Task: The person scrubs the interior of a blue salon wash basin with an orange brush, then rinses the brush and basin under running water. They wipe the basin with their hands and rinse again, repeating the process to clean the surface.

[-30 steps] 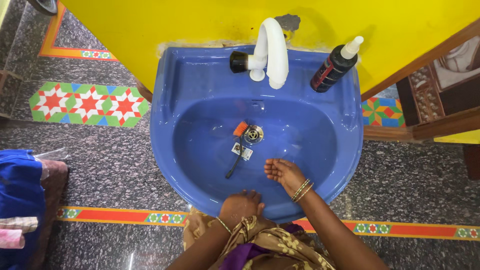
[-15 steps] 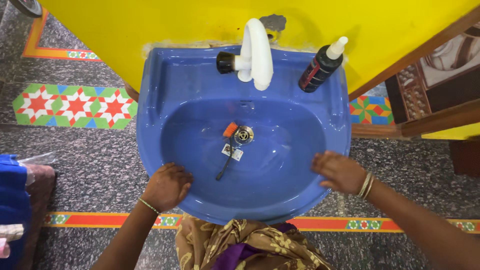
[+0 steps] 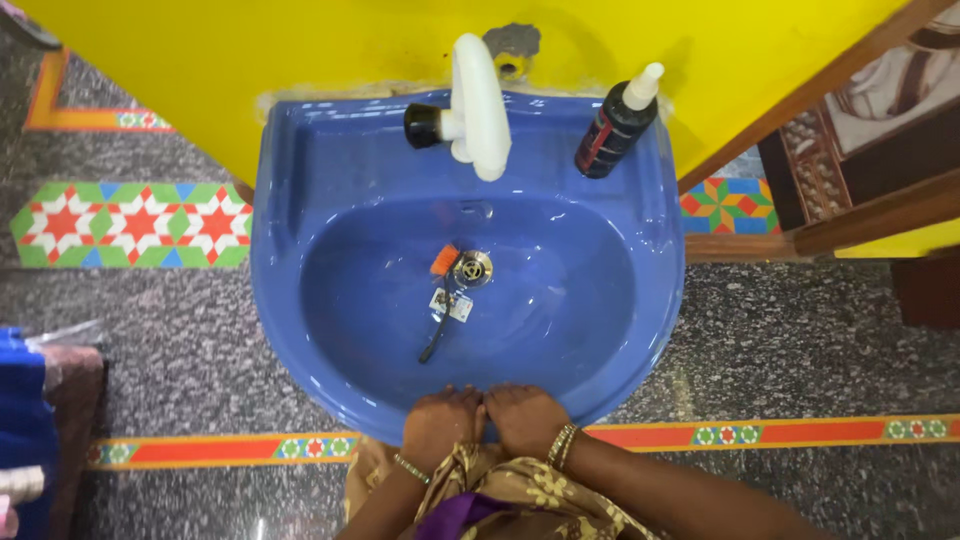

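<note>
A blue wash basin hangs on a yellow wall. My left hand and my right hand sit side by side on its near front rim, thumbs almost touching and fingers curled over the edge. Both wrists wear bangles. In the bowl a small brush with an orange head, a black handle and a tag lies beside the metal drain. A white tap with a black knob stands at the back. To its right, on the ledge, is a black bottle with a white nozzle.
Speckled grey stone floor with coloured patterned tile bands surrounds the basin. Wooden furniture stands at the right. Blue cloth and a plastic-wrapped bundle lie at the left edge. My patterned garment fills the bottom centre.
My hands have slid from the left and right sides of the basin rim to meet at the front middle. The view has shifted slightly right.
</note>
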